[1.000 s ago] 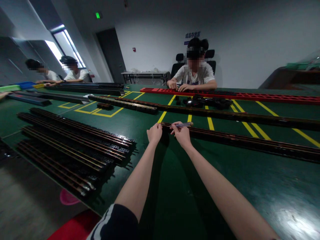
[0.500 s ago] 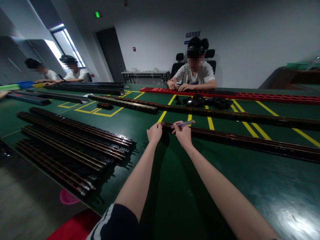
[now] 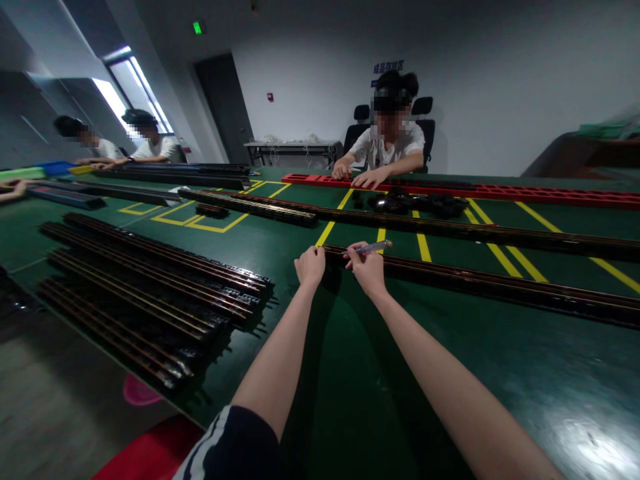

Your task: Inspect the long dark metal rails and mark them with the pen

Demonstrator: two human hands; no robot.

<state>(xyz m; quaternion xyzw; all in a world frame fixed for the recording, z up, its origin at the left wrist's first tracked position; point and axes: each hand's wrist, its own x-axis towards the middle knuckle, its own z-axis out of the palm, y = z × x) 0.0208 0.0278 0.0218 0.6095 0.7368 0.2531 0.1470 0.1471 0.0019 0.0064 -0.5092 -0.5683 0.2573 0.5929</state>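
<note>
A long dark rail with copper-coloured strips (image 3: 480,283) lies across the green table, running off to the right. My left hand (image 3: 311,266) is closed at the rail's left end, fingertips curled against it. Just to the right, my right hand (image 3: 367,268) grips a pen (image 3: 373,247) with a clear barrel, held slanted over the rail. The pen's lower tip is near the rail's top; whether it touches, I cannot tell.
Several similar rails (image 3: 150,280) lie side by side at the left. Beyond mine lies another long rail (image 3: 425,225), with black parts (image 3: 415,203) behind it. A co-worker (image 3: 390,133) sits opposite at a red slotted bar (image 3: 525,193). Two more people sit far left.
My hands and the pen stay almost in place on the rail. Across the table, the co-worker's hands have moved slightly along the red bar. The view has shifted a little.
</note>
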